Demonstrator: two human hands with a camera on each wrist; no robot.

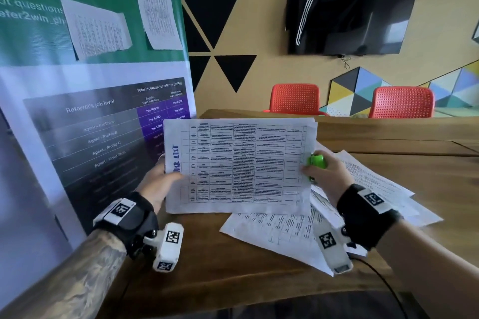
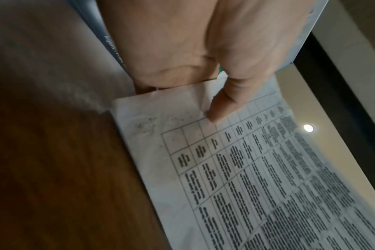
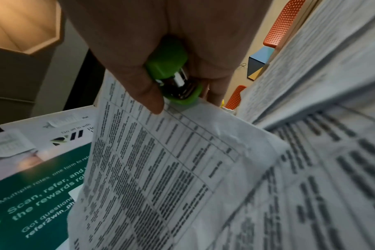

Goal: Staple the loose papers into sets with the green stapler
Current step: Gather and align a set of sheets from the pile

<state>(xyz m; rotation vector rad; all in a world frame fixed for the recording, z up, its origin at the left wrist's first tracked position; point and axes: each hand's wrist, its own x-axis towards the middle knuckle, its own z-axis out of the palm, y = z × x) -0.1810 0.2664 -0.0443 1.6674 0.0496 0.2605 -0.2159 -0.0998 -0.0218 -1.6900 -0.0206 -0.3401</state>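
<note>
A set of printed table sheets [image 1: 238, 163] is held up above the wooden table [image 1: 233, 267] between both hands. My left hand [image 1: 158, 184] pinches its left edge, thumb on the front face; the left wrist view shows that thumb [image 2: 220, 108] pressing the paper [image 2: 246, 169]. My right hand [image 1: 326, 173] grips the small green stapler [image 1: 316, 162] at the set's right edge. In the right wrist view the stapler [image 3: 173, 76] has its metal mouth at the paper's edge [image 3: 161, 160], with the thumb on the sheet beside it.
More loose printed sheets [image 1: 285, 235] lie spread on the table under and to the right of the held set. A tall banner [image 1: 90, 85] stands close on the left. Two red chairs [image 1: 295, 98] stand behind the table's far edge.
</note>
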